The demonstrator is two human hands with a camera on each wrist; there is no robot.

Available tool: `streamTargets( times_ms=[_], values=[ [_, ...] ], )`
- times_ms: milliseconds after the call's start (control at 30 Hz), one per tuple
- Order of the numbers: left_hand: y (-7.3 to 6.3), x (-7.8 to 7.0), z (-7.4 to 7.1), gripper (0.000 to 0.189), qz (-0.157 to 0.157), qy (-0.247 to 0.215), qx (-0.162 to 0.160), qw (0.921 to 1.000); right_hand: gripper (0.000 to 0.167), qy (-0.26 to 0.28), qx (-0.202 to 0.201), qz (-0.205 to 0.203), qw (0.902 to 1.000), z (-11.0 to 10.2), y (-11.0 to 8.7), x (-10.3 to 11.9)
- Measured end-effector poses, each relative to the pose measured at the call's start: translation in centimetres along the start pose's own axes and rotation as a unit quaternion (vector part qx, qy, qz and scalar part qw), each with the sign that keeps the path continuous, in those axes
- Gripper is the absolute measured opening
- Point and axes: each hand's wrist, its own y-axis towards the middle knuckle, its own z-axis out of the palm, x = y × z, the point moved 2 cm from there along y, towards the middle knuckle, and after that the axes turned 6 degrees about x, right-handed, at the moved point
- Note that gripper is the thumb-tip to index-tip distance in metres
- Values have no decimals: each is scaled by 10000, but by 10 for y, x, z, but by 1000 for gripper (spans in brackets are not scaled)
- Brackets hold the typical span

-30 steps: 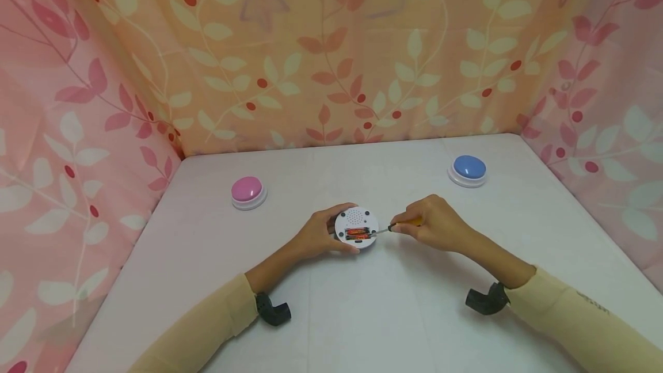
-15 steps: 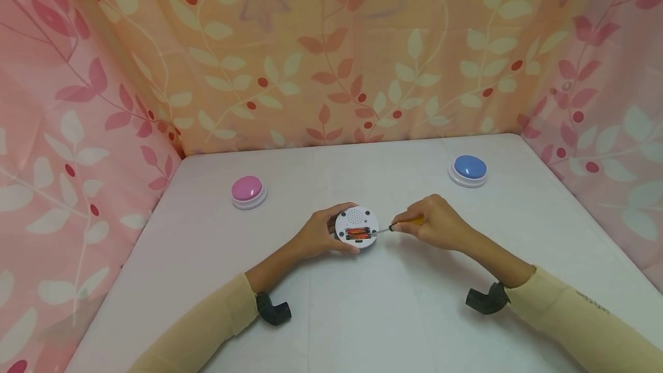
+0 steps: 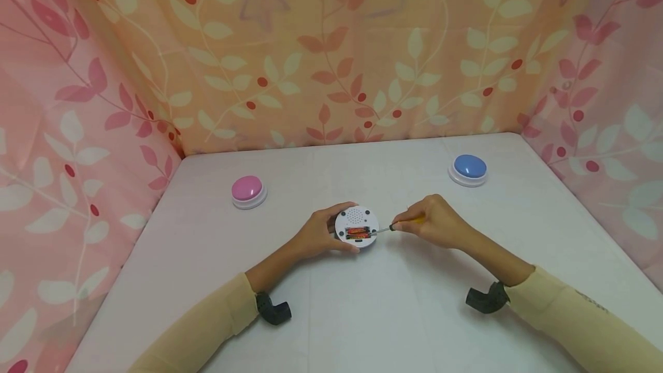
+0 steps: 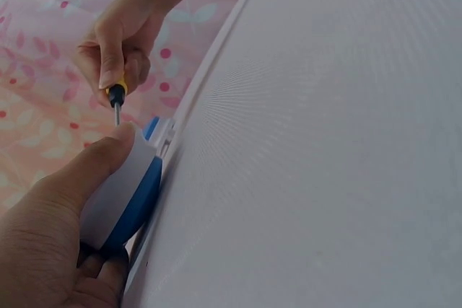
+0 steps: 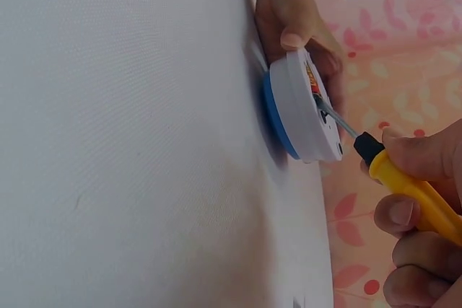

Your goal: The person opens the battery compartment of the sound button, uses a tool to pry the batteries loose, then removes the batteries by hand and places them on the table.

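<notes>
My left hand (image 3: 316,236) grips a round white buzzer button (image 3: 356,215) by its left side, thumb along the near rim. The buzzer's underside faces up, and a blue dome shows beneath it in the right wrist view. Red-and-black batteries (image 3: 357,232) lie in its uncovered compartment. In my right hand (image 3: 435,222) is a screwdriver (image 5: 411,189) with a yellow handle and black collar, held between thumb and curled fingers. The metal shaft (image 5: 338,117) reaches into the compartment's right end; exact tip contact is hard to tell.
On the white table (image 3: 362,315), a pink buzzer (image 3: 247,190) stands at the back left and a blue buzzer (image 3: 469,169) at the back right. Patterned curtains (image 3: 331,50) border the back and sides. A black wrist camera (image 3: 273,309) hangs from the left sleeve.
Both hands stay nearly in place. The screwdriver's handle shifts very slightly; the buzzer and batteries look the same.
</notes>
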Motion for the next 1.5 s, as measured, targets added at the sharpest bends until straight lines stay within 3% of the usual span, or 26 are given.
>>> streamTargets(
  times_ms=[200, 500, 1133, 1500],
  values=[
    [-6, -23, 1, 93, -120, -50, -14, 9999, 15, 281, 73, 421, 9987, 1, 0, -2],
    [1, -1, 1, 98, -118, 2, 18, 9999, 17, 469, 115, 594, 9971, 1, 1, -3],
    [0, 2, -1, 97, 30, 0, 43, 10000, 19, 726, 106, 799, 9941, 3, 1, -9],
    [0, 4, -1, 96, 12, -70, 63, 10000, 17, 334, 192, 609, 9974, -1, 2, -4]
  ],
)
